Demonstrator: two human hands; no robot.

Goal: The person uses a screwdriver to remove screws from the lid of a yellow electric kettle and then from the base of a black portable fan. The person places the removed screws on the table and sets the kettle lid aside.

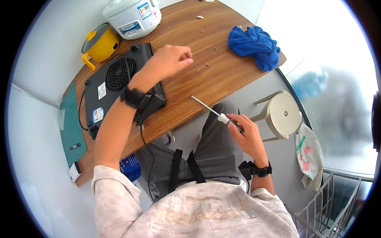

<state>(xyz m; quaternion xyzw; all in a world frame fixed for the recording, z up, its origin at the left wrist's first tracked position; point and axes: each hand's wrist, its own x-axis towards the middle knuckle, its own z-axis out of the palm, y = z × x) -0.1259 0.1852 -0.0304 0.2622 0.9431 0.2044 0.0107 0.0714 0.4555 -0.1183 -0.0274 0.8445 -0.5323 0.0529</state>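
Observation:
A screwdriver (pixel 223 118) with a grey-and-white handle is gripped in my right hand (pixel 247 135), over my lap. Its metal shaft points up and left toward the table's front edge. Above the wooden table (pixel 186 105), my left hand (pixel 170 61) is closed with its fingers curled; whether anything is in them is hidden. Beneath that forearm lies a black induction cooker (pixel 107 89), bottom side up, with a round fan grille (pixel 120 73) and white labels. Several small screws lie scattered right of my left hand, among them one screw (pixel 208 65) and another screw (pixel 199 71).
Behind the cooker stand a yellow pot (pixel 104 44) and a white rice cooker (pixel 137 20). A blue cloth (pixel 256 45) is bunched at the table's right end. A green mat (pixel 71 127) lies at left. On the floor are a stool (pixel 283 115) and a white bag (pixel 308 156).

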